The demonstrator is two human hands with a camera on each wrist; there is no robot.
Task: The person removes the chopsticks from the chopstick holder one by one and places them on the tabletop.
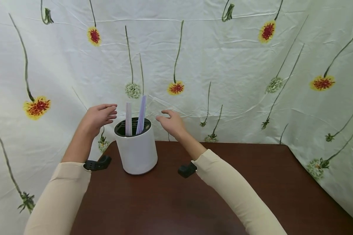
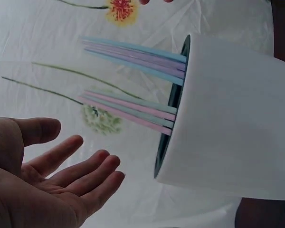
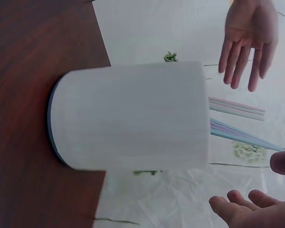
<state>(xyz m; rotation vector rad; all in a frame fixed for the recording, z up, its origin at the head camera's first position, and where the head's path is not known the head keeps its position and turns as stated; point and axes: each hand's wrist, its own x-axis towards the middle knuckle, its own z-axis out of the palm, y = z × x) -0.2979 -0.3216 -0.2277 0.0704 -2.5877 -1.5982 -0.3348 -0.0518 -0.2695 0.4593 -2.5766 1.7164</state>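
Observation:
A white round holder [image 1: 137, 153] with a black slotted top [image 1: 121, 128] stands upright on a dark brown table. Two bundles of thin pastel sticks rise from its slots: a pink and pale green bundle [image 1: 128, 119] and a blue and purple bundle [image 1: 141, 114]. Beside the rim on the left is my left hand [image 1: 98, 118], its fingers loosely bent and holding nothing. To the right of the rim hovers my right hand [image 1: 173, 123], also holding nothing, thumb apart from the fingers. Neither hand touches the holder or sticks. The left wrist view shows the left palm [image 2: 52, 190] turned up.
Behind the table hangs a white cloth [image 1: 238, 58] printed with flowers. The brown tabletop [image 1: 164, 202] spreads in front and to the right. Each wrist wears a dark strapped device, one on the left [image 1: 98, 163] and one on the right [image 1: 187, 170].

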